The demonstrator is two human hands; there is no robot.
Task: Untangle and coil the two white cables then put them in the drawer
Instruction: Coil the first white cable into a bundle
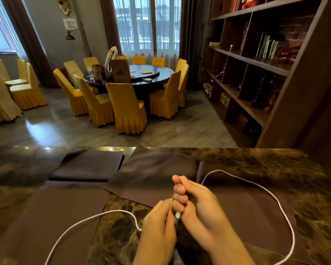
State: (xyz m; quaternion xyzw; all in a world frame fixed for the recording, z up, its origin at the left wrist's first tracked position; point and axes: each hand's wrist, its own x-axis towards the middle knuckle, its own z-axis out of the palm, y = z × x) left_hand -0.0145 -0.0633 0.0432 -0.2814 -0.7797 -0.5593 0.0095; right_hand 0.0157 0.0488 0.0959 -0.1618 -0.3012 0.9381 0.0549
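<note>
Both of my hands meet over the marble counter near its front edge. My right hand (197,203) is closed around white cable, with a white plug end (177,215) sticking out below its fingers. My left hand (159,226) pinches the cable just beside that plug. One white cable stretch (275,199) loops out to the right and back toward the bottom edge. Another white stretch (88,219) arcs left from my left hand and runs off the bottom left. I cannot tell whether these are one cable or two. No drawer is in view.
Dark brown leather mats (157,169) lie over the marble counter (266,161). Beyond the counter stand a round dining table (153,77) with yellow-covered chairs (126,106). A tall wooden bookshelf (256,64) lines the right wall.
</note>
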